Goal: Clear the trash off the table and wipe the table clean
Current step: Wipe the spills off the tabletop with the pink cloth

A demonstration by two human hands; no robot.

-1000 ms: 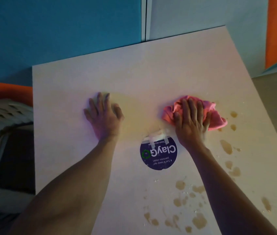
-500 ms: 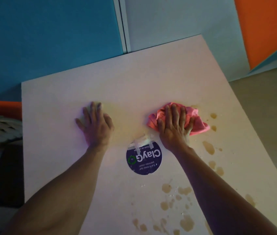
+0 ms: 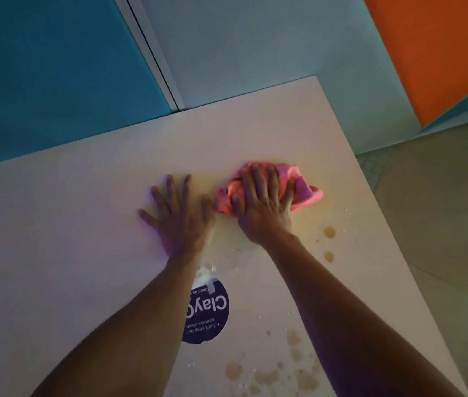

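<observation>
A crumpled pink cloth (image 3: 303, 186) lies on the white table (image 3: 69, 239), past the middle. My right hand (image 3: 261, 207) presses down on it with spread, nearly straight fingers. My left hand (image 3: 178, 216) rests flat on the bare tabletop just left of the cloth, fingers spread. Brown spill spots (image 3: 329, 232) sit right of my right wrist, and several more (image 3: 267, 376) lie near the front edge. No trash is visible on the table.
A round dark-blue sticker (image 3: 212, 313) with tape on its top edge is stuck to the table between my forearms. Blue, grey and orange wall panels (image 3: 255, 53) stand behind the table. The floor (image 3: 442, 239) shows to the right.
My right hand has pushed the cloth left and farther up the table, close to my left hand. The spots near the cloth's earlier place look wiped away. The camera has tilted.
</observation>
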